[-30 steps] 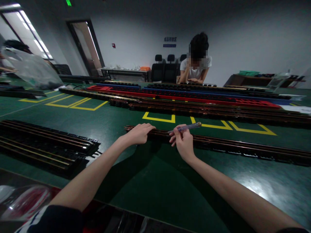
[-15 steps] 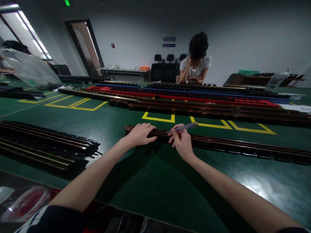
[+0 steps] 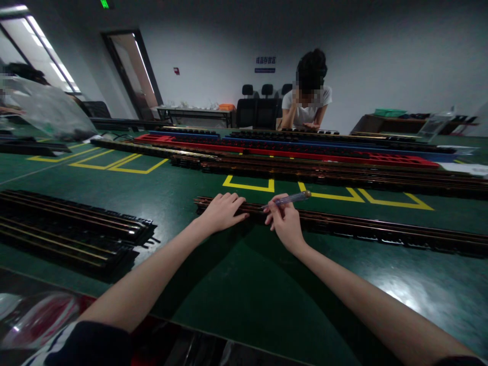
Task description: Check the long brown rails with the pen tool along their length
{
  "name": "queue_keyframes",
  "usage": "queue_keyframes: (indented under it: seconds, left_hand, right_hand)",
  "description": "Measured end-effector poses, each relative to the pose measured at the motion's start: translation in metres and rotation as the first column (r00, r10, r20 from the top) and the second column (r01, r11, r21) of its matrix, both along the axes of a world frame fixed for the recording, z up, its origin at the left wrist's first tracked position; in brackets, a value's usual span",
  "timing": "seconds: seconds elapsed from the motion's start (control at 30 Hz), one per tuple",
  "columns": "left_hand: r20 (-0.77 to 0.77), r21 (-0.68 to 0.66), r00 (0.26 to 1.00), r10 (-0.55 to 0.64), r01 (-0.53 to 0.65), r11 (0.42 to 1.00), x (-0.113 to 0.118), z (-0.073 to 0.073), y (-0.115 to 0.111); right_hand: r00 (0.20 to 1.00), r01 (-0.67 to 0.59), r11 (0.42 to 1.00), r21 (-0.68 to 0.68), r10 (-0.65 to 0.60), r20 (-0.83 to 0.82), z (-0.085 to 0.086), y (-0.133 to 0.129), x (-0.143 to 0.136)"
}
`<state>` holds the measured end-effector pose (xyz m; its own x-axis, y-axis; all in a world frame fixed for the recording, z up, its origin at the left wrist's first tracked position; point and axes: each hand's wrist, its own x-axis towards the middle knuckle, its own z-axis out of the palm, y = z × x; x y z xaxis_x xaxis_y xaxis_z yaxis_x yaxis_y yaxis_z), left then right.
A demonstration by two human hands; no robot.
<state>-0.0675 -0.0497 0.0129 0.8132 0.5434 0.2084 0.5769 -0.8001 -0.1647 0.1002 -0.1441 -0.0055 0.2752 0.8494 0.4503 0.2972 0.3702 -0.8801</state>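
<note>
A long dark strip with coppery rails [image 3: 366,227] lies across the green table in front of me. My left hand [image 3: 221,212] is over its left end, fingers bent across the far side and thumb along the near edge. In my right hand [image 3: 284,221] is a slim pen-like tool [image 3: 292,199] with a clear barrel and a brownish end. It slants down to the left, its thin tip at the strip just right of my left hand. Whether the tip touches is too small to tell. My right fingers are closed around the barrel.
More dark strips [image 3: 64,234] lie at the left. Beyond the yellow tape marks [image 3: 247,188] run further long strips [image 3: 324,170] and red trays [image 3: 396,160]. A plastic bag [image 3: 53,109] stands far left. Across the table sits a person [image 3: 310,101]. The table's near edge crosses below my arms.
My left hand has shifted very slightly to the right along the strip. My right hand and the pen-like tool look the same.
</note>
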Motion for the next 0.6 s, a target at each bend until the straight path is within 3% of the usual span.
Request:
queue_keyframes:
  seconds: [0.6]
  left_hand:
    - [-0.019, 0.035, 1.000, -0.023, 0.024, 0.999, -0.0012, 0.0038, -0.0033]
  right_hand:
    - [0.999, 0.005, 1.000, -0.022, -0.006, -0.032, 0.0037, -0.0025, -0.0035]
